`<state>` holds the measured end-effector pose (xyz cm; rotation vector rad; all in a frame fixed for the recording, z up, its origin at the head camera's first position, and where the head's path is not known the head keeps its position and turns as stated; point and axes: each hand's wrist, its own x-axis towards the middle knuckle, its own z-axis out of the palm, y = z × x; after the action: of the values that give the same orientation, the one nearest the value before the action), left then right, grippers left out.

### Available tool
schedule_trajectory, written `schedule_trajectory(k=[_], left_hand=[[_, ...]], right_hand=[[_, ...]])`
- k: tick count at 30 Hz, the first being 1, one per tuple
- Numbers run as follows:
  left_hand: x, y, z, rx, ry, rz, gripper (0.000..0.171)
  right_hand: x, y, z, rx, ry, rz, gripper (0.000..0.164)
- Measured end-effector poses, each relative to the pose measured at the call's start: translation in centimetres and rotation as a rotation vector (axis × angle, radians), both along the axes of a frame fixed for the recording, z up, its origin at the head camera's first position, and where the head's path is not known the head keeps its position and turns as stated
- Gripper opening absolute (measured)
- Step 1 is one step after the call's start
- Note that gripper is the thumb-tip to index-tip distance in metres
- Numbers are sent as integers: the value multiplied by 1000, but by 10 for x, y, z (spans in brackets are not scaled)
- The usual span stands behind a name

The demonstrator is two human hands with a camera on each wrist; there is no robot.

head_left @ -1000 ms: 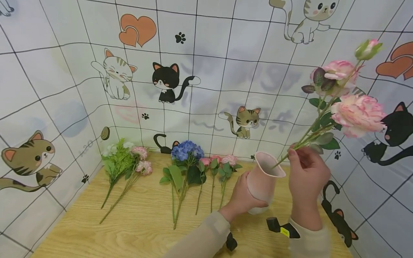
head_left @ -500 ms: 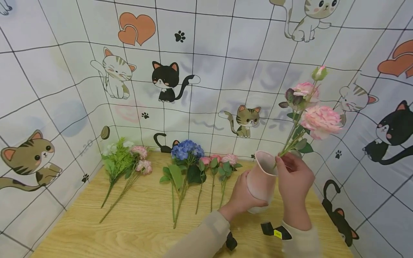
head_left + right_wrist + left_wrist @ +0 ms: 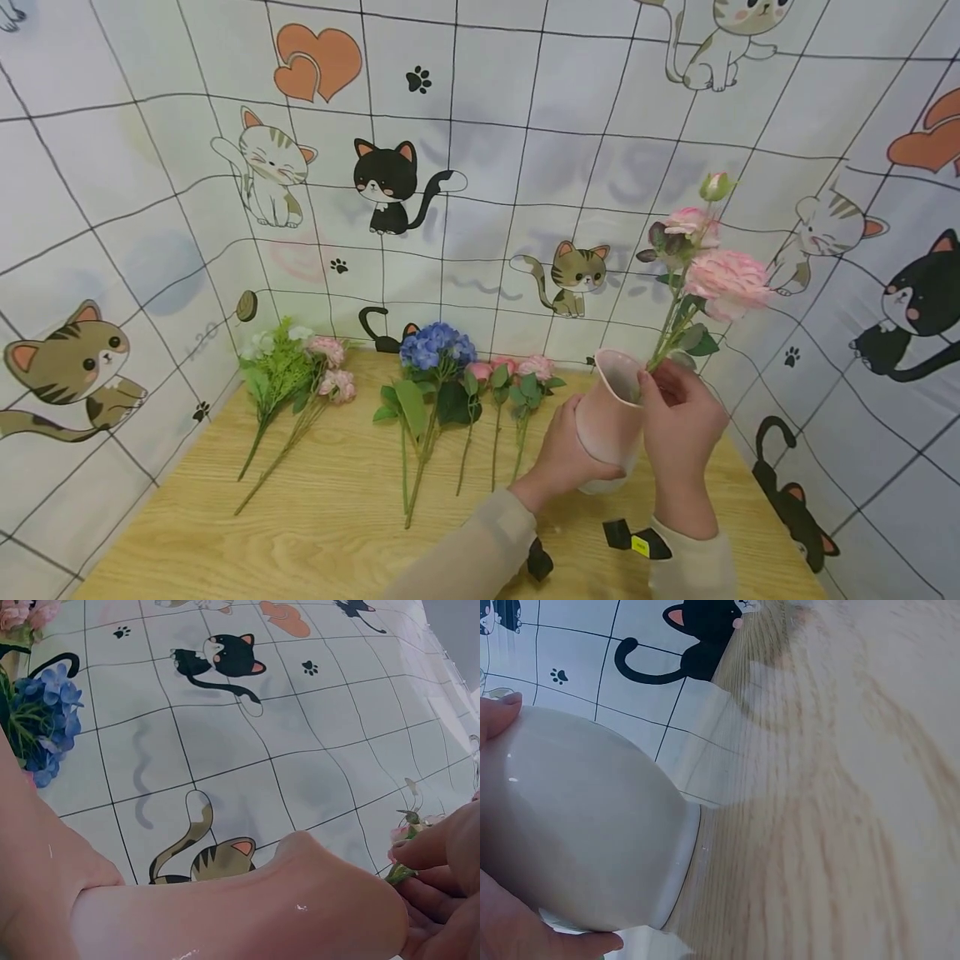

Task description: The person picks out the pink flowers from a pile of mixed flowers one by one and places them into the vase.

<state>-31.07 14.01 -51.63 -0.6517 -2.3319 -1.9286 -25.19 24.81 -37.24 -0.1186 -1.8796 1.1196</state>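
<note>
My left hand (image 3: 573, 457) grips the body of a pink-and-white vase (image 3: 611, 421), which leans a little on the table. In the left wrist view the vase's pale lower body (image 3: 592, 817) shows, its base at the wooden surface and my thumb and fingers around it. With my right hand (image 3: 684, 417) I pinch the stem of a pink artificial flower spray (image 3: 726, 283) just at the vase's rim. The spray stands nearly upright, with two blooms and a bud on top. Its stem's lower end is hidden inside the vase mouth and behind my fingers.
Several flowers lie on the wooden table (image 3: 315, 542): a blue hydrangea (image 3: 437, 348), small pink roses (image 3: 517, 371), a green and white bunch (image 3: 277, 371) and pale pink stems (image 3: 336, 383). A cat-printed cloth (image 3: 480, 183) hangs behind and at both sides.
My right hand has moved left and slightly down with the flower spray, which now stands more upright, its stem deeper in the vase. My left hand keeps the vase in place.
</note>
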Motion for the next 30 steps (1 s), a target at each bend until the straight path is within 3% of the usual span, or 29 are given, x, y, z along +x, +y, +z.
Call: schedule_trajectory(k=[14,30], left_hand=[[1,0,0,-22,-30,13,118],[-1,2,-2,2,-40,6,120]], right_hand=[[15,8,11,24,-153,-6,36],[16,22,16,-20,-142,-3,41]])
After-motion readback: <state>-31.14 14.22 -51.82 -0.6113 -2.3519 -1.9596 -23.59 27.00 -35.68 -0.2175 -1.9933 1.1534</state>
